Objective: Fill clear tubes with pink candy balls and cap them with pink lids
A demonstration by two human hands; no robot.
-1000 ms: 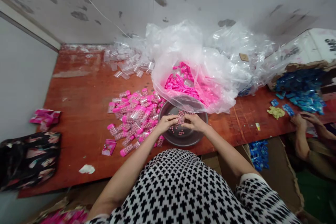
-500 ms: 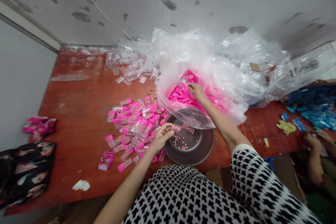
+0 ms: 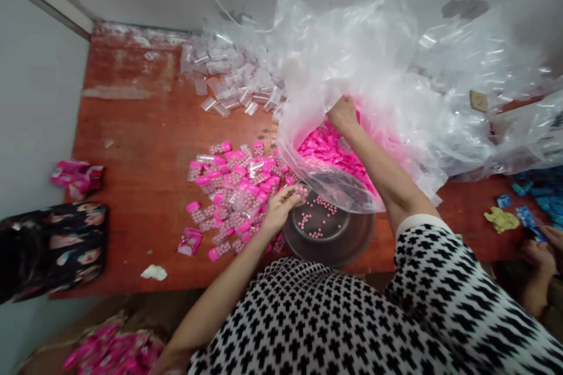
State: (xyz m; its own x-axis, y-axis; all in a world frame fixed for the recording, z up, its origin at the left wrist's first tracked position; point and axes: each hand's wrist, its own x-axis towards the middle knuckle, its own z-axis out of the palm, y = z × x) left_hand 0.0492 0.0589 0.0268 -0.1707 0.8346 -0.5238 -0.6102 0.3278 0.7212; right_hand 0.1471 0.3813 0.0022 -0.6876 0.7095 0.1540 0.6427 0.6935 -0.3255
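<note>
My left hand [image 3: 280, 208] curls round a small clear tube of pink beads at the left rim of a metal bowl [image 3: 347, 244]. Loose pink beads [image 3: 317, 224] lie in that bowl. My right hand [image 3: 342, 115] reaches deep into a big clear plastic bag [image 3: 352, 64] holding many pink caps [image 3: 325, 149]; its fingers are closed among them, and what they grip is hidden. A heap of filled tubes with pink caps [image 3: 235, 190] lies on the red-brown table [image 3: 141, 152] just left of my left hand.
Empty clear tubes [image 3: 231, 91] pile up at the back. Pink packets [image 3: 77, 176] and a dark flowered bag [image 3: 48, 246] sit at the left. Another person's hand [image 3: 539, 246] works at the right by blue packets [image 3: 534, 205] and a yellow scrap [image 3: 501, 220].
My right hand left the bowl and went further into the bag of pink caps. The left hand stayed at the bowl's rim with the tube. My head tilted down and closer.
</note>
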